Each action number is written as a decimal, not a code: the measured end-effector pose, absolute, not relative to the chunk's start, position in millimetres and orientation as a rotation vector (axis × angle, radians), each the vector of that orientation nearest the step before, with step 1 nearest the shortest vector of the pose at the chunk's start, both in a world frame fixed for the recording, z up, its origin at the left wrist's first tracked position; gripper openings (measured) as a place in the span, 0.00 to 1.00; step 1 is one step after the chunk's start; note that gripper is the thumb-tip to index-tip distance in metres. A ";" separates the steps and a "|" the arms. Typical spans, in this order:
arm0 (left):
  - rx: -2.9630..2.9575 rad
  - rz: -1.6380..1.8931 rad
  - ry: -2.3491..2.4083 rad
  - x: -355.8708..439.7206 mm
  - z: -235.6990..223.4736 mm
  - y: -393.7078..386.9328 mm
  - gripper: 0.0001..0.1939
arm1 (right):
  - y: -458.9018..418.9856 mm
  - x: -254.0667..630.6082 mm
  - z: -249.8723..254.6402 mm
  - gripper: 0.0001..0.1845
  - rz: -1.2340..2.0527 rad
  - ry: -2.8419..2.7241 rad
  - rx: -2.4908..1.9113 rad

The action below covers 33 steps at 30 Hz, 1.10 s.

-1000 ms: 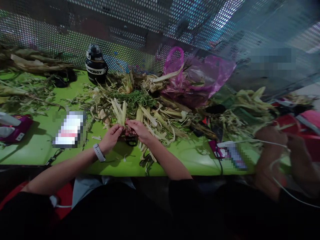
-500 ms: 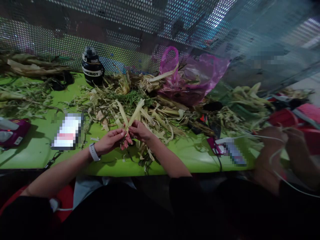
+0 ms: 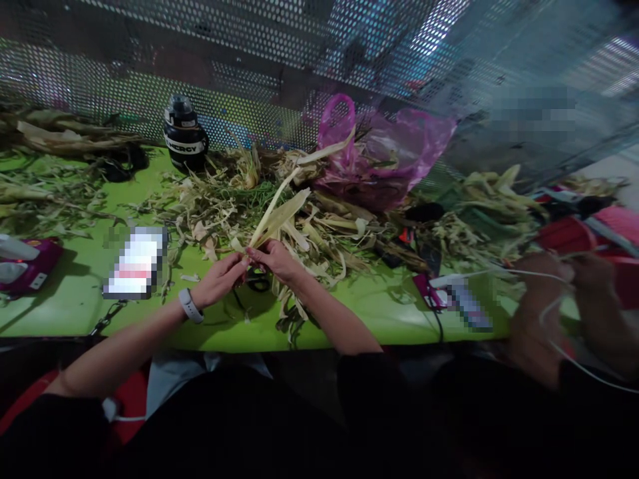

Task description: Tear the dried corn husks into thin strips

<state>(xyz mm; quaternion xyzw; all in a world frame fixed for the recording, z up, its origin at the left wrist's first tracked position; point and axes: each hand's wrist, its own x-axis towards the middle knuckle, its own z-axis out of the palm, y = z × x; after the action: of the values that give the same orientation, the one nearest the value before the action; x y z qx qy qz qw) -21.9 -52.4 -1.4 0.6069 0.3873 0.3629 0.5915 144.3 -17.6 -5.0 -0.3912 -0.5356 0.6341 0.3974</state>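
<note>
Between my hands stands a pale yellow-green corn husk [image 3: 279, 214], its two long leaves pointing up and to the right. My left hand [image 3: 223, 276], with a pale watch band at the wrist, is closed with its fingertips pinching the base of the husk. Right beside it my right hand [image 3: 277, 259] is closed on the lower part of the same husk. The fingertips of both hands meet there and partly hide the base. Behind them spreads a heap of dry husk scraps [image 3: 210, 213]. A dark looped object [image 3: 258, 282], perhaps scissors, lies below my hands.
On the green table [image 3: 210, 332] are a lit phone [image 3: 136, 263], a purple box [image 3: 37, 266] and a black bottle [image 3: 186, 136]. A pink plastic bag [image 3: 384, 166] stands behind the heap. At right, a co-worker's hands [image 3: 564, 279] are near a white cable [image 3: 519, 271] and another phone [image 3: 469, 306].
The husk's leaves have swung from a spread V to leaning together up and right. My fingers have drawn in closer around its base, and the dark looped object below shows more.
</note>
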 end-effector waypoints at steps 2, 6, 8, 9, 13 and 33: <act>1.500 0.850 0.916 -22.2 -3.0 -52.1 0.16 | -18.2 144.8 -3.6 0.23 1.621 -1.361 -0.989; 1.481 0.797 0.838 -22.7 -1.6 -52.1 0.17 | -18.7 146.6 -1.2 0.23 1.635 -1.363 -0.939; 1.439 0.780 0.814 -22.8 0.0 -52.3 0.18 | -18.4 147.4 -1.2 0.23 1.643 -1.364 -0.928; 1.428 0.779 0.817 -22.8 0.6 -52.2 0.19 | -18.2 147.7 -1.4 0.23 1.648 -1.361 -0.928; 1.395 0.755 0.816 -25.0 1.8 -49.3 0.19 | -17.6 148.8 -1.6 0.24 1.652 -1.371 -0.926; 0.707 1.189 0.449 -53.8 33.9 -31.1 0.06 | 91.4 172.2 42.9 0.13 0.682 -1.883 -1.298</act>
<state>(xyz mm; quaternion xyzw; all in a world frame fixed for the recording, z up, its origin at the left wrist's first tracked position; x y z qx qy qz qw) -53.8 -31.1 33.9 0.3234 0.2053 0.5433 0.7471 172.2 91.4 42.9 -0.5055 -0.7334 0.2658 0.3688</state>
